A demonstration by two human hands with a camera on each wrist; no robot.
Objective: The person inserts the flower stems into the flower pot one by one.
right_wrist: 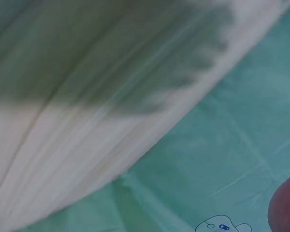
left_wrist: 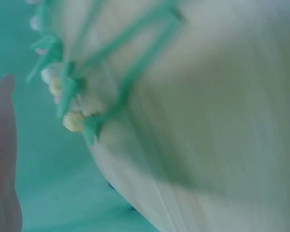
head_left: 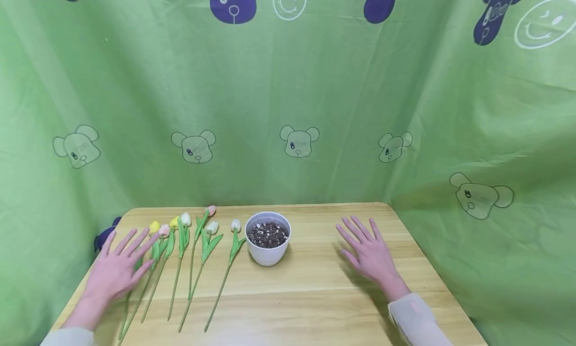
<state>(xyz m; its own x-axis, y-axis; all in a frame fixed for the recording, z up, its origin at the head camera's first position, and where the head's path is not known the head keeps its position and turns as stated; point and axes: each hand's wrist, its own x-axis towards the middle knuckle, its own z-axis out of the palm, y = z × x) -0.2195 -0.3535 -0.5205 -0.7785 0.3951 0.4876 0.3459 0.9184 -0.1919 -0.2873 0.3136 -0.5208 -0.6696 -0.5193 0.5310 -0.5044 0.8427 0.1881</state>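
Hands both flat, fingers spread: left hand (head_left: 118, 268) lies over the outermost tulips (head_left: 180, 246) left of the pot (head_left: 267, 238), right hand (head_left: 369, 253) rests right of it, probably just steadying.

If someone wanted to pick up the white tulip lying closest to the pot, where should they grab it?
Probably at the bare lower stem of the white tulip, pinched from above. It lies flat on the table, bloom toward the white pot, with its leaves near the head. The lower stem is thin, leafless and apart from its neighbours, so fingers fit either side. The left hand, lying open over the leftmost stems, is closer than the right hand.
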